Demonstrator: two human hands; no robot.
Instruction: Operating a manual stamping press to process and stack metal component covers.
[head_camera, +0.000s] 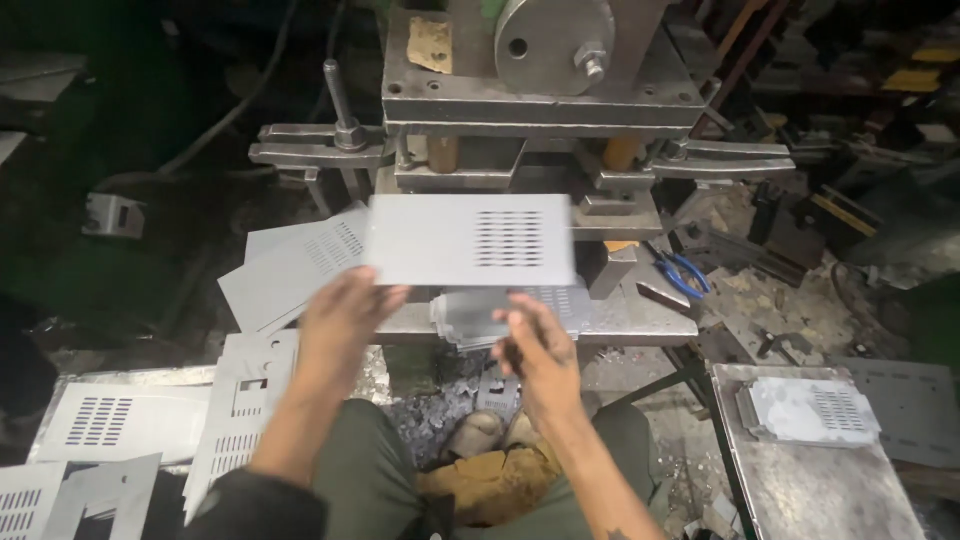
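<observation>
Seen from the head camera, the person's left hand (345, 315) grips the lower left edge of a flat rectangular grey sheet-metal panel with a block of punched slots (470, 240), its fingers closed onto the sheet from below and the thumb side hidden behind it. The panel is held level in the air in front of the heavy grey steel punch press (540, 90), above the press bed (640, 322), and looks blurred.

The right hand (535, 345) is just under the panel's lower edge, fingers loosely curled and half open; whether it touches the panel or the pieces beneath cannot be told. Directly behind this hand, a small stack of grey punched metal plates (470, 318) lies on the press bed.

To the left of the press, more slotted grey sheets (300, 265) lean in a loose pile, and further cut sheets with slot patterns (100, 425) lie on the floor by the person's left arm. Blue-handled pliers (685, 272) rest on the cluttered surface to the right of the press. At lower right, a grey metal table (820, 490) carries another small stack of punched plates (810, 412). Between the person's knees, clad in olive-green trousers, brown shoes (495, 435) stand among metal shavings on the floor.
</observation>
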